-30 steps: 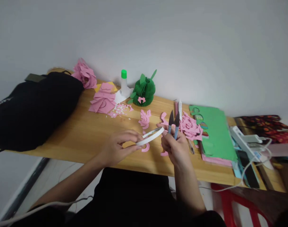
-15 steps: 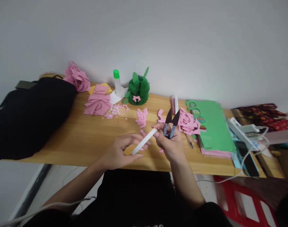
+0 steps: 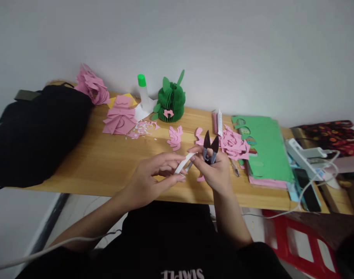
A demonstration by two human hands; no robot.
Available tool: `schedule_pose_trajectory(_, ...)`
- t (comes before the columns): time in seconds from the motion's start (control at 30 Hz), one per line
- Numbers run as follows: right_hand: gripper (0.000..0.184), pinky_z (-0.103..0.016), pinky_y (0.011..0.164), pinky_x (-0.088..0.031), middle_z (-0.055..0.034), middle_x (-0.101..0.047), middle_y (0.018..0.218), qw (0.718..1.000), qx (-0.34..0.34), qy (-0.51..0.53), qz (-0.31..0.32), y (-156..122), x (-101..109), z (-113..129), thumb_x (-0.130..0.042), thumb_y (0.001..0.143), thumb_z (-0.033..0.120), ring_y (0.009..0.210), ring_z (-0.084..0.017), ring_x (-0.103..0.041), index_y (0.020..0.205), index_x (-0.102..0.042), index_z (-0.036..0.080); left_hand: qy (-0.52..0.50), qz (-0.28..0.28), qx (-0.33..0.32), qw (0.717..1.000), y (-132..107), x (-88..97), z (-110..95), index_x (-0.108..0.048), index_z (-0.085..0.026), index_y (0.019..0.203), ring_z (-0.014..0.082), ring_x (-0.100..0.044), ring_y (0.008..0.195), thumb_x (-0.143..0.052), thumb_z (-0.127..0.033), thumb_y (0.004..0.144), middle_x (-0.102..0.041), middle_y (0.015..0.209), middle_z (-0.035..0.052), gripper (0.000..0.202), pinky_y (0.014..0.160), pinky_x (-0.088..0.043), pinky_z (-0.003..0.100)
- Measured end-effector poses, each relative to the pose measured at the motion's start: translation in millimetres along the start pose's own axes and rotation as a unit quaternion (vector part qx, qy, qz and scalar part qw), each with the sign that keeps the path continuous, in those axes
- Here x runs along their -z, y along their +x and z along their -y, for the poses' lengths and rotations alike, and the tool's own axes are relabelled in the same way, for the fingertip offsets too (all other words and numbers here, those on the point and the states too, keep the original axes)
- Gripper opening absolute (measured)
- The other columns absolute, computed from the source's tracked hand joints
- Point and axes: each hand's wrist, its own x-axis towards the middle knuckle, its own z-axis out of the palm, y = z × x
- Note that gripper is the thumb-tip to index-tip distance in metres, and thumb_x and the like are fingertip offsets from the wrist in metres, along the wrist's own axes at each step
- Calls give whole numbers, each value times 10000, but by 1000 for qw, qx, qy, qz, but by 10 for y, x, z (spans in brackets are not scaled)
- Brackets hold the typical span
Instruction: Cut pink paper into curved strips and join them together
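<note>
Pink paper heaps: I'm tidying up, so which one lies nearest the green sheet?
The rightmost scrap heap, just beyond the right hand; the others lie farther left.

Soft dim light, wall (image 3: pixel 217 50) unevenly lit, outer edges stretched

The ring (image 3: pixel 184 164) is before the paper ornament (image 3: pixel 176 99), the bag (image 3: pixel 43 135) lies left, the paper stack (image 3: pixel 270 151) right

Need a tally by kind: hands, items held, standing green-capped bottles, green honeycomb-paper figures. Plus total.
Hands: 2 (left hand, right hand)
White ring, held: 1
Snips, held in the right hand: 1
Green-capped bottle, standing: 1
Green honeycomb-paper figure: 1
Total: 6
</note>
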Motion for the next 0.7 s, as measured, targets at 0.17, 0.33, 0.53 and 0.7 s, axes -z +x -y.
schedule_pose_trajectory(0.17,167,-227,443,-295,92,-324,502,999,-30,-7,16,50,-30,-37,-714,743,343,445,-75,-310,802,-712,186,-83,28,56,995,32,17,-67,-585,-201,987,147,-715,665,-694,-193,791,-730,865,21,224,611,-588,255)
schedule_pose_trajectory(0.33,375,-233,446,-291,72,-343,549,998,-37,-27,34,34,68,-77,-661,793,538,468,-90,-306,943,-723,201,-150,35,106,982,138,69,-134,-502,-206,964,146,-710,595,-689,-220,788,-701,809,-13,257,568,-599,271)
schedule_pose_trajectory(0.53,533,-243,474,-289,44,-318,516,981,53,-170,74,-7,339,11,-455,931,566,477,-93,-318,685,-712,169,-128,25,129,983,223,98,-174,-471,-210,987,149,-699,573,-688,-247,767,-671,751,-32,311,527,-593,267)
schedule_pose_trajectory(0.7,388,-222,453,-319,22,-519,523,957,74,-255,118,-11,388,142,-511,940,470,447,-91,-438,888,-786,202,-108,39,114,987,227,84,-190,-494,-196,992,139,-699,594,-669,-224,779,-670,768,-21,278,547,-598,254)
